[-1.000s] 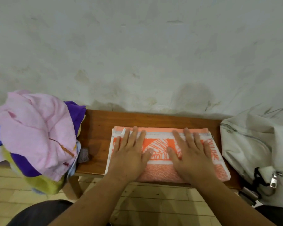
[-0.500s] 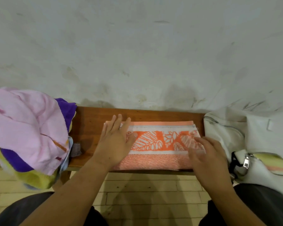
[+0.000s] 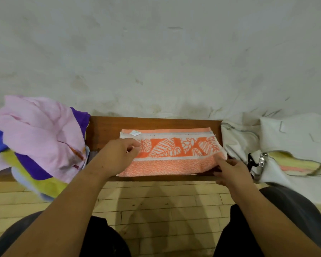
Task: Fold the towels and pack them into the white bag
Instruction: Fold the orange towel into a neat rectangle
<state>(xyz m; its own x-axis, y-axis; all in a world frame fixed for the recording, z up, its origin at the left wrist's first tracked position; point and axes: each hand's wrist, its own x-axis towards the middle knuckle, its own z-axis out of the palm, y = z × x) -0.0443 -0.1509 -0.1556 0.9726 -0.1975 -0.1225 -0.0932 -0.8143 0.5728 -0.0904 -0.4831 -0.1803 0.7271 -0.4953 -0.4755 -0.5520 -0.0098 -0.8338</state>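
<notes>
Nearest to me are my knees in dark trousers (image 3: 295, 219), above a pale plank floor (image 3: 156, 201). Both forearms reach forward to the wooden bench (image 3: 107, 130). My left hand (image 3: 117, 156) sits on the left end of the orange towel (image 3: 174, 156), its fingers curled and nipping the cloth there; that edge of the towel is hidden under the hand. My right hand (image 3: 233, 171) is at the towel's near right corner, with the forefinger laid on top and the other fingers tucked below the edge, so the corner is pinched and a little raised.

The orange towel lies folded into a long strip across the middle of the bench, its leaf-pattern band facing up and a small label (image 3: 135, 133) at its far left corner. To the left, a loose pile of towels (image 3: 39, 130) in pink, purple, blue and yellow hangs over the bench end. To the right, just beside the orange towel, the white bag (image 3: 239, 138) lies unzipped, with a yellow and pink striped towel (image 3: 295, 162) showing in its mouth. Behind everything is a stained pale wall (image 3: 156, 52).
</notes>
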